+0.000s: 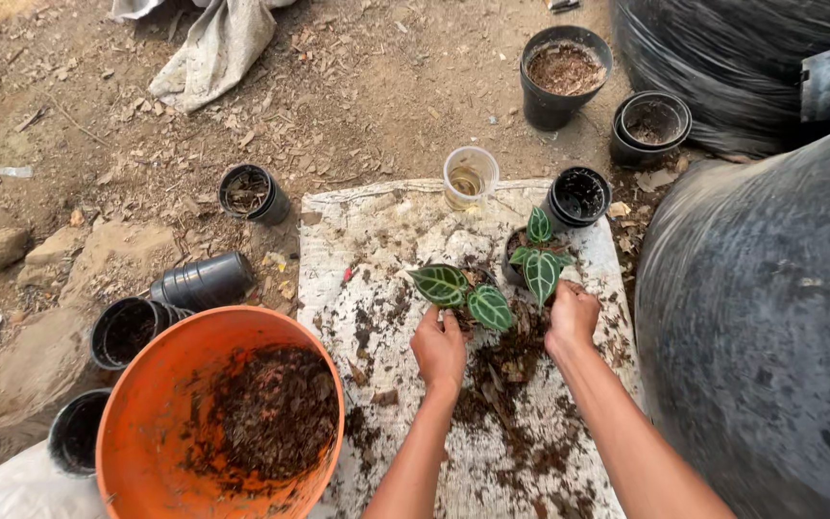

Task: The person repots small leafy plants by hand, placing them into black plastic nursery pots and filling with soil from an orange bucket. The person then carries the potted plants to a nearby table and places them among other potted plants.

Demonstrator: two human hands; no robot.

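Orange tub holding soil, left hand gripping seedling, right hand closed beside potted plant

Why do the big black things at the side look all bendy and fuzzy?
In the head view, the wide lens bends the edges, so the black plastic bulk bulges and smears. The middle stays sharp: the striped leaves and both hands, left hand and right hand. Soft, even daylight, no glare.
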